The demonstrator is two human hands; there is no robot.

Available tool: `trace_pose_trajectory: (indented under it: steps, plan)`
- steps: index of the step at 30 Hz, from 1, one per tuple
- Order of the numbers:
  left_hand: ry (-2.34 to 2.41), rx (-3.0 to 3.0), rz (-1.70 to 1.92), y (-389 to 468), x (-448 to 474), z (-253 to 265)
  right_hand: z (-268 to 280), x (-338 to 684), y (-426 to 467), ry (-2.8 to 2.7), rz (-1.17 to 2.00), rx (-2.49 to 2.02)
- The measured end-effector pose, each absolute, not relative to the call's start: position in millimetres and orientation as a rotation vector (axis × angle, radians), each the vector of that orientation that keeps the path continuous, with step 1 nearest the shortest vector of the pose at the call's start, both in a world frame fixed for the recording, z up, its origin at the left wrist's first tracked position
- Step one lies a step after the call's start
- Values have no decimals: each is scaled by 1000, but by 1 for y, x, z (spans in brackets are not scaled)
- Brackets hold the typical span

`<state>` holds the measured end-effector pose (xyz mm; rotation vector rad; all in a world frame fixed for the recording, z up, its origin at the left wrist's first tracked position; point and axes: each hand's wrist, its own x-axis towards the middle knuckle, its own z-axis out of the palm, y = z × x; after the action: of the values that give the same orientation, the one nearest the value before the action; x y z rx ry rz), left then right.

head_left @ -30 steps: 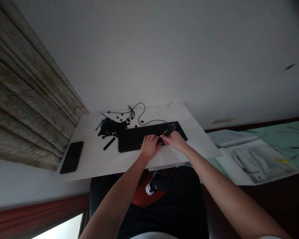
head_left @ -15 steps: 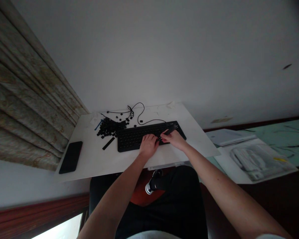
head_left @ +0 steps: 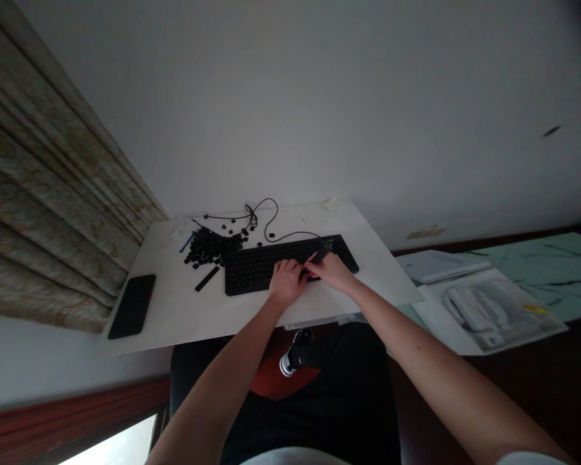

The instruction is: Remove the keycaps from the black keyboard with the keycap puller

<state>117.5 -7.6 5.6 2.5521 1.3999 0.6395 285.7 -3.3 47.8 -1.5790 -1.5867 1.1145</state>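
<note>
A black keyboard (head_left: 249, 272) lies on the white table (head_left: 174, 323), some of its keys off at the right end. My left hand (head_left: 286, 282) rests on its front edge near the middle, fingers spread over the keys and the thumb toward the right hand. Close beside it, my right hand (head_left: 334, 271) grips a slim black tool (head_left: 321, 254), whose tip is hidden between the hands. A heap of loose black keycaps (head_left: 210, 247) is left of the keyboard, and a long black key (head_left: 206, 278) lies in front of the heap.
A dark phone (head_left: 132, 307) lies at the table's left edge. Behind the keyboard runs a looped black cable (head_left: 275, 210). A blue stick-like tool (head_left: 186, 242) touches the keycap heap. Plastic-wrapped packages (head_left: 489, 310) lie to the right, below the table.
My right hand has shifted slightly left, closer to my left hand, with the black tool tilted differently. The view has moved a little; the left hand stays on the keyboard.
</note>
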Motion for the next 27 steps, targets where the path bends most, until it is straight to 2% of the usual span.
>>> trace_pose_trajectory:
  steps: [4,14,27]
  plan:
    - [1363,2563,665,-7,117,3,49,284,-4,-1728,967,-1555]
    - [1358,2613,715,-5,120,-5,55,281,-4,-1885,827,-1526]
    - [1397,2650,617,-7,121,-5,60,282,-2,-1860,903,-1582]
